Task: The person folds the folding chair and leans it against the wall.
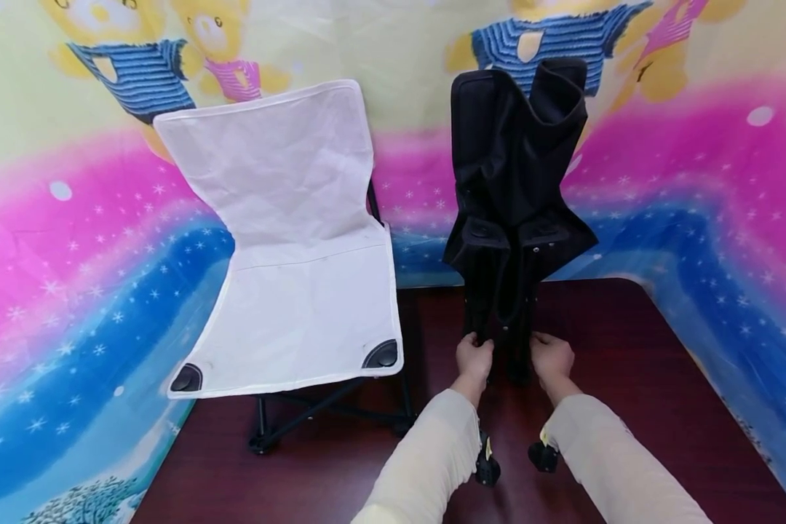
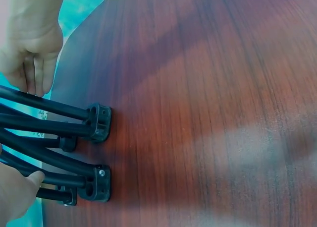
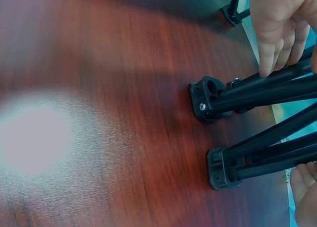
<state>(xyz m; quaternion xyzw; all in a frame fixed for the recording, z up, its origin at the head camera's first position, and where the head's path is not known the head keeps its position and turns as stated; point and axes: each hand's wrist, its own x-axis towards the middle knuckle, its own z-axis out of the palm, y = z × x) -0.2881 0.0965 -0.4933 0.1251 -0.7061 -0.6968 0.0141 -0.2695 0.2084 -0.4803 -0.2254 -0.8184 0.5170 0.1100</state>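
Observation:
A black folding chair (image 1: 520,167) stands folded upright on the brown tabletop, its fabric bunched above its gathered legs (image 1: 520,342). My left hand (image 1: 474,360) grips the legs on the left side. In the left wrist view its thumb (image 2: 35,177) lies along a black tube (image 2: 54,176). My right hand (image 1: 553,358) holds the right side of the legs, its fingertips at the outer tube in the left wrist view. The black plastic feet (image 3: 220,168) are close together on the wood. Part of each hand's grip is hidden behind the tubes.
Left of the black chair stands an unfolded white folding chair (image 1: 308,306) with black legs. The brown tabletop (image 1: 602,320) has a rounded back corner. A printed cloth (image 1: 727,182) with cartoon bears hangs behind and around it.

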